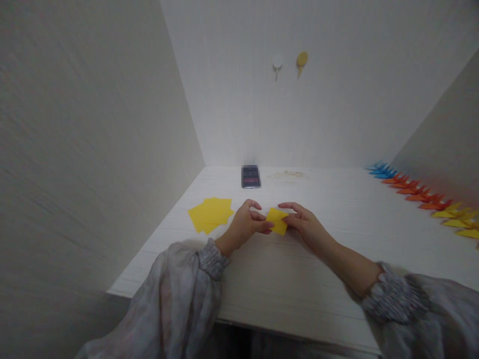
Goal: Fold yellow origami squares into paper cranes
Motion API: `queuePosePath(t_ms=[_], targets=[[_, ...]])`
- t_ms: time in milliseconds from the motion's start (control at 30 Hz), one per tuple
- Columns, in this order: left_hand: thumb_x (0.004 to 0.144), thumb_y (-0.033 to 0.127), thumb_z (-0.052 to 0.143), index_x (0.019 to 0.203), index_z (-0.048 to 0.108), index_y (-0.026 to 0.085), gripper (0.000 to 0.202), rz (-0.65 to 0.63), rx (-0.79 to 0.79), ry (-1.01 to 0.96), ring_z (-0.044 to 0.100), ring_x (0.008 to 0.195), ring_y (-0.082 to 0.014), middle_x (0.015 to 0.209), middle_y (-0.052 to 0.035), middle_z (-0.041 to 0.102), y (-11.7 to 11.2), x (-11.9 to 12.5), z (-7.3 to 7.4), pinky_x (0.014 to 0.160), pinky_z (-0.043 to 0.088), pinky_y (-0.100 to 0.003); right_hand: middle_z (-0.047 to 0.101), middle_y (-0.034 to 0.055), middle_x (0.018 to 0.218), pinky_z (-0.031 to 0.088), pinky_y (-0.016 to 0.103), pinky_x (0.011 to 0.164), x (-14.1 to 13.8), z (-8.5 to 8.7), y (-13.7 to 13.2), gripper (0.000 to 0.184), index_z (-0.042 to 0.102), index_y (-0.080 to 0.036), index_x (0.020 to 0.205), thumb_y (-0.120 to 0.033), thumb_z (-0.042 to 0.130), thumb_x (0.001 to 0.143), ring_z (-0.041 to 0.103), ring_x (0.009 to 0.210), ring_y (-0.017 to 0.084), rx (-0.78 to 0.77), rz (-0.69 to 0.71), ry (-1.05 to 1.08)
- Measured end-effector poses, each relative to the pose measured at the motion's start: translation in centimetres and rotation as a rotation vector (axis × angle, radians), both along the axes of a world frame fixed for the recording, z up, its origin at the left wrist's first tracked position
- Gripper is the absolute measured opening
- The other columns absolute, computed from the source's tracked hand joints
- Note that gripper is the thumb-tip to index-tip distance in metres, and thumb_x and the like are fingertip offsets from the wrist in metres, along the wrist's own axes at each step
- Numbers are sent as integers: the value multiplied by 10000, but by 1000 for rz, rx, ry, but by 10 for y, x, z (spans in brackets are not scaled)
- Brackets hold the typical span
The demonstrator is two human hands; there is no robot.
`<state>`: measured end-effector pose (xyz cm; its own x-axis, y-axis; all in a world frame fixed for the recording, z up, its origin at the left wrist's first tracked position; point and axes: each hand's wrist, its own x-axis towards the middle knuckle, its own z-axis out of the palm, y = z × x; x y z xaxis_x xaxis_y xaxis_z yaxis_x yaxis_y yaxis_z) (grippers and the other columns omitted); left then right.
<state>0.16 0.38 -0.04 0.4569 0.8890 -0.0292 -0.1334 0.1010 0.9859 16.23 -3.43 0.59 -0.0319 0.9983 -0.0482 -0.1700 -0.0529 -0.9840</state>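
Note:
A small folded yellow paper (pixel 277 220) is held just above the white table (pixel 284 279), pinched from both sides. My left hand (pixel 249 222) grips its left edge with thumb and fingers closed. My right hand (pixel 305 222) pinches its right edge, index finger stretched over the top. A fanned stack of yellow paper squares (pixel 210 214) lies flat on the table to the left of my left hand.
A dark phone-like object (pixel 250 176) lies at the back near the wall. Along the right side runs a row of folded paper shapes: blue (pixel 380 171), orange (pixel 413 192), yellow (pixel 456 218). Two hooks (pixel 290 62) hang on the back wall. Walls close in left and right.

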Motion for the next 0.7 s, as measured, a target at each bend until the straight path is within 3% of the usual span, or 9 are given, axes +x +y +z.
queuePosePath(t_ms=[100, 300, 500, 700], targets=[[491, 213, 761, 837, 315, 188, 565, -15, -13, -6, 612, 511, -136, 609, 30, 610, 0, 1, 0, 556, 524, -314, 631, -7, 680, 413, 266, 535, 0, -1, 1, 398, 475, -211, 975, -236, 629, 609, 584, 584, 149, 25, 56, 4], [495, 187, 757, 825, 309, 184, 557, 40, -7, 37, 598, 489, -121, 581, 42, 597, 0, 2, 2, 522, 508, -271, 605, 27, 782, 429, 279, 592, -2, -5, 2, 280, 526, -187, 929, -372, 533, 718, 568, 688, 156, 43, 29, 56], [541, 201, 731, 821, 315, 180, 502, -24, 19, 71, 585, 487, -100, 580, 40, 601, -6, 4, 5, 526, 490, -248, 533, -38, 655, 391, 243, 502, -7, -6, 2, 395, 489, -203, 926, -302, 680, 595, 514, 546, 112, 69, 19, -174], [521, 153, 741, 847, 334, 175, 522, -134, -1, -10, 616, 560, -112, 623, 33, 619, -6, 2, 5, 607, 489, -267, 492, -72, 566, 386, 233, 474, -2, -7, 5, 415, 467, -203, 957, -246, 664, 594, 492, 490, 98, 121, -29, -179]])
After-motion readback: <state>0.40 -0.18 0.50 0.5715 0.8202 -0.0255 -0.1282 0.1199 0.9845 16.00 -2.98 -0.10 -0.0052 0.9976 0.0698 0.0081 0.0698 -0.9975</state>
